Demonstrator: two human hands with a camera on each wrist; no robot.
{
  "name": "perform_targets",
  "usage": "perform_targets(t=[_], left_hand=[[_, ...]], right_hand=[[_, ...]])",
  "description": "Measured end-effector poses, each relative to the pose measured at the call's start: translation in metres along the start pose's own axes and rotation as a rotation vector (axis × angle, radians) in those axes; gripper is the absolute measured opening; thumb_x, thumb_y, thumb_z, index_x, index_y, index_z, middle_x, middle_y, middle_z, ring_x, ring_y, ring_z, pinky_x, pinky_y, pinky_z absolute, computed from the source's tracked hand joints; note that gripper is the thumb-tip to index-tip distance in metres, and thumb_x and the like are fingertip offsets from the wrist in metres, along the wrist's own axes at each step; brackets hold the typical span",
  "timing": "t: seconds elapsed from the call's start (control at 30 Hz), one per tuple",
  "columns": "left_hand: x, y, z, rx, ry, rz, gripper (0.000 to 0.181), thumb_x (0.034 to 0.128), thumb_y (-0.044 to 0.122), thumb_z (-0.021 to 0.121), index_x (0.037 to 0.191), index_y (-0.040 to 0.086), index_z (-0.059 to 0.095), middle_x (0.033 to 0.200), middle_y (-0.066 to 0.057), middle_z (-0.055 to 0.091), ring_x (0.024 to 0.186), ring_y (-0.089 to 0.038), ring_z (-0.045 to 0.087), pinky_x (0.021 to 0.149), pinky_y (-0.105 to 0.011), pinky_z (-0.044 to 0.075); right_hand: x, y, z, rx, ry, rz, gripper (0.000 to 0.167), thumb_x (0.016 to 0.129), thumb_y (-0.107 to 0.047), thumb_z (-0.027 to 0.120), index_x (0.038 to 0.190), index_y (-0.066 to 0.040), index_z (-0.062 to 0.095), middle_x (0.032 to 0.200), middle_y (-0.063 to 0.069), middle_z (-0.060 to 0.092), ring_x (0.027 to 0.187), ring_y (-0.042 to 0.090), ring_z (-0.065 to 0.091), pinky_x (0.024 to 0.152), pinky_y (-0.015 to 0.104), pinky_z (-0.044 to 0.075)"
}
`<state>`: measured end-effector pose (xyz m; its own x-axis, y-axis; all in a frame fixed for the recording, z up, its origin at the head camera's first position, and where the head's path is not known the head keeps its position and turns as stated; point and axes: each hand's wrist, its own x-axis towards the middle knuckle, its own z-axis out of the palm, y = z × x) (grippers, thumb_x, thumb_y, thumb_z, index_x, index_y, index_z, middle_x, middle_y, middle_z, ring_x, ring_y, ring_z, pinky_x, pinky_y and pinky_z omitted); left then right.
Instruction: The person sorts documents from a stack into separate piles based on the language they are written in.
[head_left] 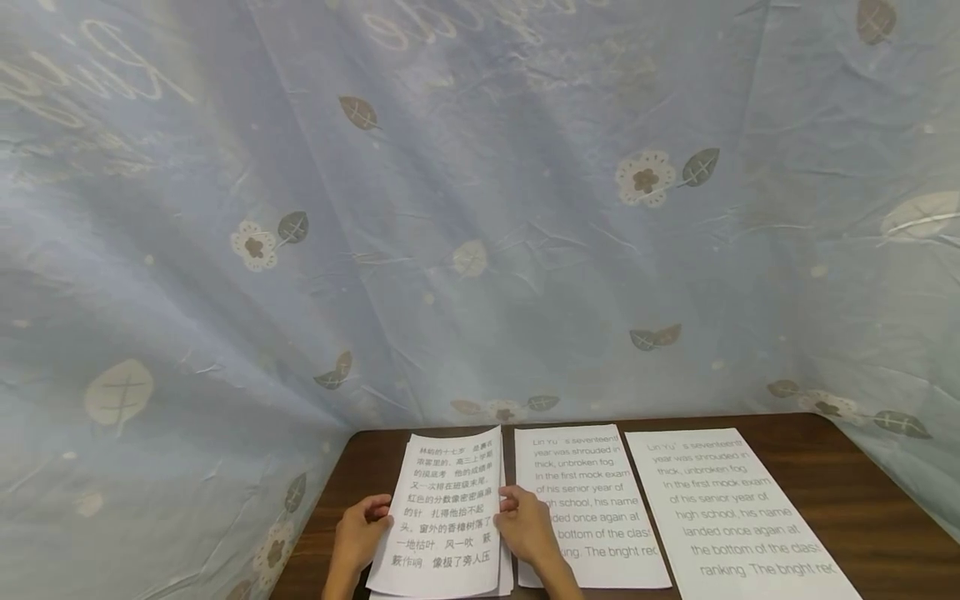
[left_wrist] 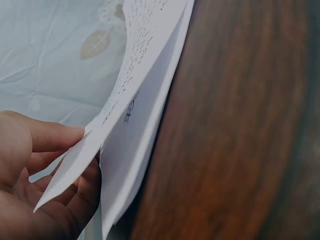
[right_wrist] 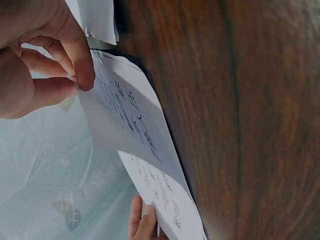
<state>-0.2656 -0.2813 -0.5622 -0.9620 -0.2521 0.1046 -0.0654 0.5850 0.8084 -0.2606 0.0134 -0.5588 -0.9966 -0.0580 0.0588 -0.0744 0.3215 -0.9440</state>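
Observation:
A white sheet of paper [head_left: 442,500] printed with Chinese characters is raised slightly over a stack of similar paper [head_left: 506,575] at the table's left. My left hand [head_left: 360,533] pinches its left edge; in the left wrist view the thumb [left_wrist: 60,136] lies on top with the other fingers beneath. At the opposite edge my right hand [head_left: 531,527] pinches the paper between thumb and fingertips, as the right wrist view shows. The sheet bows, leaving a gap above the printed stack [left_wrist: 132,150]. Whether more than one sheet is held, I cannot tell.
Two more piles of paper with large English print lie to the right, a middle pile [head_left: 585,483] partly under my right forearm and a right pile [head_left: 731,517]. All rest on a dark brown wooden table [head_left: 847,492]. A pale blue patterned cloth [head_left: 525,275] hangs behind and at the left.

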Motion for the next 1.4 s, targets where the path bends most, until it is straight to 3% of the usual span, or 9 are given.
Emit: perform_targets(t=[0.27,0.5,0.6,0.8,1.1,1.23,1.4], left_hand=[[0.003,0.002,0.000,0.020,0.002,0.016,0.033,0.0863,-0.001,0.077,0.120,-0.003,0.076,0.098,-0.009,0.077,0.089,-0.016,0.068,0.074,-0.026,0.050],[0.004,0.007,-0.007,0.148,0.036,0.074,0.033,0.0886,0.011,0.079,0.119,-0.001,0.077,0.095,-0.007,0.078,0.087,-0.023,0.070,0.082,-0.045,0.054],[0.003,0.013,-0.007,0.126,0.016,0.068,0.035,0.0899,0.012,0.079,0.122,-0.002,0.075,0.097,-0.008,0.078,0.085,-0.021,0.070,0.077,-0.042,0.056],[-0.002,0.024,0.002,-0.008,-0.054,0.015,0.040,0.0910,0.009,0.077,0.127,-0.006,0.071,0.099,-0.010,0.074,0.074,-0.013,0.063,0.058,-0.025,0.052],[-0.009,0.037,0.028,-0.022,-0.115,0.076,0.040,0.0923,0.013,0.078,0.127,-0.005,0.072,0.098,-0.008,0.074,0.079,-0.012,0.065,0.062,-0.024,0.052],[-0.013,0.049,0.049,-0.048,-0.149,0.119,0.040,0.0925,0.013,0.078,0.128,-0.006,0.072,0.099,-0.009,0.074,0.076,-0.012,0.067,0.061,-0.024,0.054],[-0.018,0.066,0.074,-0.095,-0.202,0.113,0.042,0.0933,0.013,0.077,0.130,-0.006,0.071,0.101,-0.010,0.072,0.073,-0.013,0.068,0.059,-0.024,0.057]], right_hand=[[-0.001,0.006,-0.007,-0.048,0.045,-0.033,0.042,0.087,-0.003,0.076,0.126,0.009,0.070,0.100,0.011,0.073,0.084,0.016,0.073,0.064,0.025,0.058],[0.000,0.002,-0.019,-0.079,0.067,-0.024,0.034,0.089,-0.007,0.077,0.120,0.005,0.073,0.099,0.009,0.073,0.086,0.018,0.073,0.069,0.029,0.061],[-0.001,0.001,-0.023,-0.036,0.051,-0.003,0.035,0.089,-0.006,0.076,0.121,0.007,0.073,0.098,0.008,0.073,0.082,0.016,0.072,0.065,0.027,0.061],[-0.002,0.005,-0.030,0.012,0.031,0.013,0.036,0.090,-0.008,0.074,0.123,0.008,0.072,0.098,0.008,0.074,0.077,0.014,0.073,0.063,0.025,0.061],[-0.002,0.010,-0.041,0.000,0.029,0.033,0.035,0.090,-0.009,0.074,0.122,0.005,0.073,0.097,0.007,0.074,0.072,0.014,0.072,0.063,0.028,0.061],[-0.004,0.015,-0.054,-0.031,0.051,0.042,0.034,0.091,-0.011,0.074,0.122,0.004,0.074,0.097,0.006,0.074,0.071,0.014,0.071,0.063,0.028,0.058],[-0.006,0.023,-0.073,-0.056,0.081,0.048,0.032,0.092,-0.012,0.073,0.121,0.004,0.075,0.096,0.006,0.073,0.071,0.014,0.070,0.063,0.026,0.058]])
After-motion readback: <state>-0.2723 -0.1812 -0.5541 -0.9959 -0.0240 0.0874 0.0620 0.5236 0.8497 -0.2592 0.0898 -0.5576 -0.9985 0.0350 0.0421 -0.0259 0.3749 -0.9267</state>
